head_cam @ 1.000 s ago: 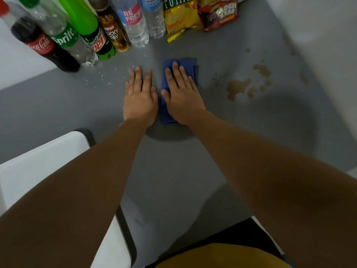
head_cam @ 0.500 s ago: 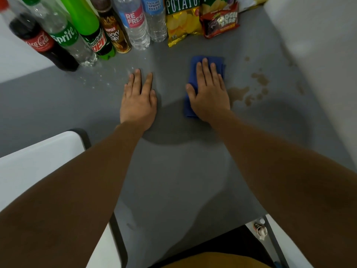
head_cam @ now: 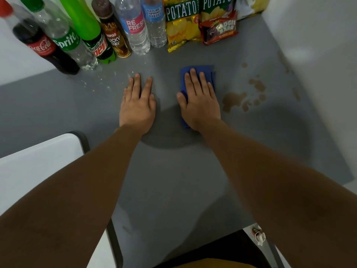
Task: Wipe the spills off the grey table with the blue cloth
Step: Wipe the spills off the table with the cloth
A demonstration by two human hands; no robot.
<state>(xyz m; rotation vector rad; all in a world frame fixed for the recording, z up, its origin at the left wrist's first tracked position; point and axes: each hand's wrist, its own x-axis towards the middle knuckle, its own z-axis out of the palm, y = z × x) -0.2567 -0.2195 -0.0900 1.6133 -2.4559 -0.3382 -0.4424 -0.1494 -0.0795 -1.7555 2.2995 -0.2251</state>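
Brown spills (head_cam: 233,100) sit just beside your right grip (head_cam: 200,102), flat-fingered on the blue cloth (head_cam: 207,71): press evenly, sweep sideways across them along the desk (head_cam: 173,180).

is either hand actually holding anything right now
Nothing is gripped. The right hand presses flat on the blue cloth; the left hand rests flat on the grey table.
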